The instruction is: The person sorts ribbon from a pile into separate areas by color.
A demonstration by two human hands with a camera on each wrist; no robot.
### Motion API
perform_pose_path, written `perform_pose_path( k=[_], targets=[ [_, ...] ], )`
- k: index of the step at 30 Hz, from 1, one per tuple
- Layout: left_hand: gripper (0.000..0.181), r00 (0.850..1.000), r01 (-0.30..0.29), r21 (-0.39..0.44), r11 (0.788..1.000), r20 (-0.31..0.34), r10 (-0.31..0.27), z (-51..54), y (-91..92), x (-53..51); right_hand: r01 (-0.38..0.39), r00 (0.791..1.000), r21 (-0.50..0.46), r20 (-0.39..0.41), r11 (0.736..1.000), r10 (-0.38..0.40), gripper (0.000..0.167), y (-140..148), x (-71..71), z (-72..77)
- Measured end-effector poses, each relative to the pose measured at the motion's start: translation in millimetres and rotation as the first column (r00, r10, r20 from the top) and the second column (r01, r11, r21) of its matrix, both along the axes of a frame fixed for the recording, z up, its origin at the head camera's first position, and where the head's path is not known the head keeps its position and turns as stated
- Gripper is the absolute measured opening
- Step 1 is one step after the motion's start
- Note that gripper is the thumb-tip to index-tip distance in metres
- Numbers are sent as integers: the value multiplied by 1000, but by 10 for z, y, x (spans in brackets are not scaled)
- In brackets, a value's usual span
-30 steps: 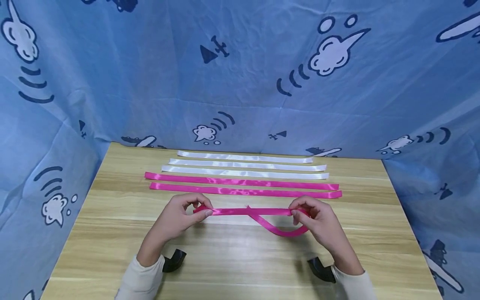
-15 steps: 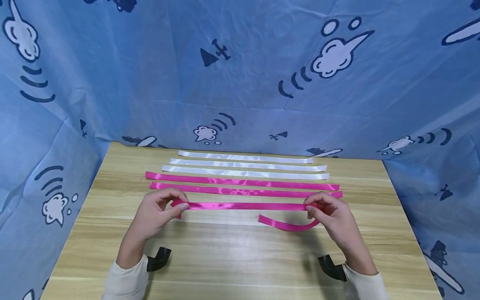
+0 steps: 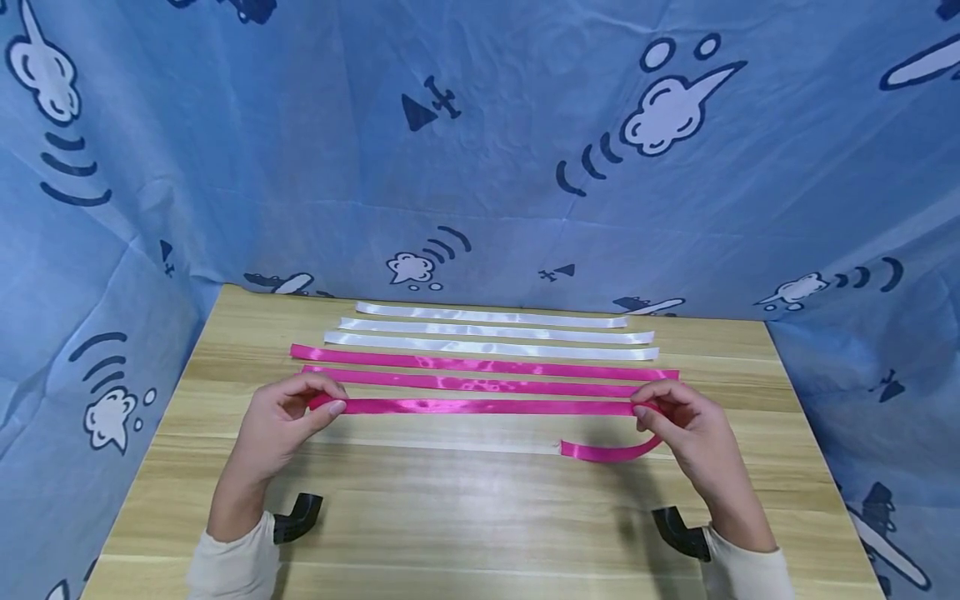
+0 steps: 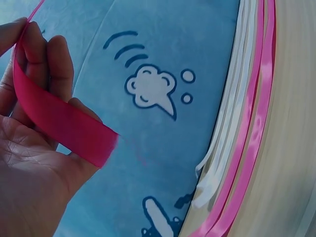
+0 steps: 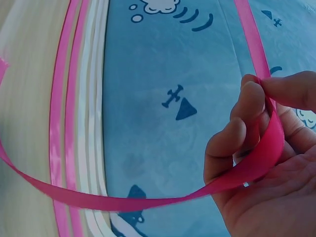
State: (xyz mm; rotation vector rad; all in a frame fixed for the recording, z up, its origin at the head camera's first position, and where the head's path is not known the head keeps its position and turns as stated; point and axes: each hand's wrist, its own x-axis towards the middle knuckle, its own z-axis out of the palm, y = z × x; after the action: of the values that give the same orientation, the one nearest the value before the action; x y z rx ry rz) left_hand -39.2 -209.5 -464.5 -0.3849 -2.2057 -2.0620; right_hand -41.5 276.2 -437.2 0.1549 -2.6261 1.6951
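A glossy pink ribbon [image 3: 487, 407] is stretched straight between both hands, in front of the ribbons laid on the table. Near one end, my left hand [image 3: 281, 417] pinches it between thumb and forefinger; in the left wrist view the short end [image 4: 64, 118] curls across the palm. My right hand [image 3: 693, 425] pinches it between thumb and fingertips. Past that grip, a longer tail [image 5: 113, 202] loops through the palm and curves back leftward, its cut end free. Directly behind the held ribbon lie two pink ribbons [image 3: 480, 364], flat and parallel.
Three white ribbons [image 3: 487, 334] lie side by side at the back of the wooden table [image 3: 465, 517]. A blue patterned cloth [image 3: 487, 167] hangs behind the table and along both sides. Black curved pieces [image 3: 298, 518] stick out at both wrists.
Both hands have moved apart, lengthening the straight stretch of pink ribbon between them, and slightly away toward the laid ribbons. The loose tail at the right hand has grown shorter.
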Motion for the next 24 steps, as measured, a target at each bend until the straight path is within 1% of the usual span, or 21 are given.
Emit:
perform_pose_path(
  k=[4,9,12,17,20,24],
  targets=[
    [19,1000,-30,25,999,2,30,4,-75,14,-11,1000,-46,-13,999,10,10,34,-5,7],
    [21,996,-83,43,996,35,81,1,-161,35,-8,1000,-84,-28,996,6,11,75,-6,-4],
    [21,992,-120,58,991,58,116,1,-211,51,-2,1000,-81,-29,997,-1,11,95,-9,-4],
    [24,985,-164,78,983,64,160,-3,-287,72,12,999,-78,-31,997,-14,12,134,-15,-4],
    [22,978,-200,73,977,73,194,5,-332,78,22,999,-90,-31,996,-25,13,150,-18,1],
    [17,961,-265,28,964,95,262,15,-399,88,33,999,-95,-19,995,-35,12,168,-16,6]
  ],
)
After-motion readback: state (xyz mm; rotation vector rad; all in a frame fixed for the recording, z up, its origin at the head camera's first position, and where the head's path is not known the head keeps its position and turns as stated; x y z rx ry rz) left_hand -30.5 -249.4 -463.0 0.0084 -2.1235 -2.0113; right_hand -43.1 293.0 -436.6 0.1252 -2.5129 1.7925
